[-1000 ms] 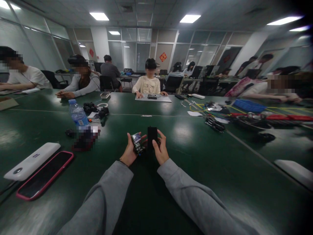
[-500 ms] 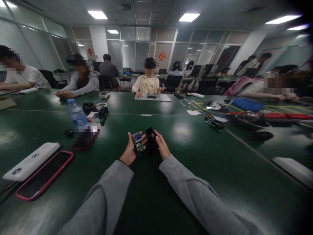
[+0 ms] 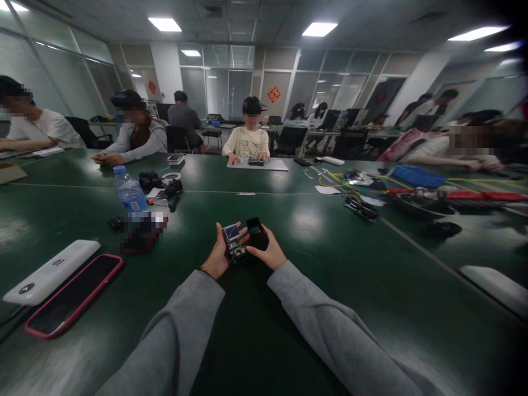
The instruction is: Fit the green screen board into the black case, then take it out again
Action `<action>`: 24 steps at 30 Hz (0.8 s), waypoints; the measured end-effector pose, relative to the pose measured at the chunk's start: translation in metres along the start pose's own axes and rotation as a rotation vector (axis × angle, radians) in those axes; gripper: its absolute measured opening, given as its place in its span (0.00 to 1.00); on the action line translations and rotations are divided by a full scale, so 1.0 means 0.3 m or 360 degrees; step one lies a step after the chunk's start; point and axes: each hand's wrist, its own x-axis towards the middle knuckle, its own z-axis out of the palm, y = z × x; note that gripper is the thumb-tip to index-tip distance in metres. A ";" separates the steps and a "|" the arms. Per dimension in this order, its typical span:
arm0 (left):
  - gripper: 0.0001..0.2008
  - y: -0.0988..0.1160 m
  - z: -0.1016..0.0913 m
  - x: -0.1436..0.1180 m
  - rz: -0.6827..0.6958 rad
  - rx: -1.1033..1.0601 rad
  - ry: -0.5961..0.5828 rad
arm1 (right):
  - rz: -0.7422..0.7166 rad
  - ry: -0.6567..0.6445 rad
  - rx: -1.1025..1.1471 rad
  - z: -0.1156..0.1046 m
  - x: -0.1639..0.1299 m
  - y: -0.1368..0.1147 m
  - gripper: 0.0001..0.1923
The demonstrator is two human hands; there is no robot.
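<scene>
My left hand (image 3: 218, 257) is closed around a small green circuit board (image 3: 236, 250) with a little screen (image 3: 231, 231) at its upper end. The screen faces up toward me. In my right hand (image 3: 270, 250) is a black plastic cover (image 3: 256, 233) with a window-like cutout, gripped between thumb and fingers. Board and cover are held side by side above the dark green table (image 3: 305, 308), close together. Some of my fingers are hidden behind the two parts.
On the left lie a red-edged phone (image 3: 74, 297), a white power bank (image 3: 53, 272) and a water bottle (image 3: 130, 190). Cables and a blue tray (image 3: 417, 176) spread across the right. A white object (image 3: 495, 283) sits at the right edge. A person (image 3: 249, 140) sits opposite.
My right hand has turned the black cover so its broad face with the cutout shows, and the thumb now lies across its lower part. My left hand and the circuit board have hardly moved.
</scene>
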 end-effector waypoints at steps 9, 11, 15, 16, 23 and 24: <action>0.33 0.002 0.009 -0.011 -0.0046 0.0036 -0.0033 | 0.0289 0.0215 -0.0242 -0.067 -0.010 -0.062 0.27; 0.34 0.007 0.011 -0.009 -0.0059 0.0021 -0.0029 | 0.0294 0.0281 -0.0324 -0.116 -0.009 -0.055 0.27; 0.35 0.017 0.016 -0.006 -0.0079 -0.0025 -0.0006 | 0.0376 0.0512 -0.0520 -0.277 -0.002 0.021 0.30; 0.35 0.020 0.017 -0.006 -0.0080 -0.0034 0.0003 | 0.0402 0.0590 -0.0586 -0.332 0.000 0.050 0.30; 0.35 0.024 0.013 -0.004 -0.0066 -0.0077 -0.0015 | 0.0730 0.1201 -0.1122 -0.812 -0.039 0.278 0.32; 0.35 0.024 0.011 -0.003 -0.0062 -0.0081 -0.0017 | 0.0775 0.1285 -0.1178 -0.877 -0.054 0.307 0.33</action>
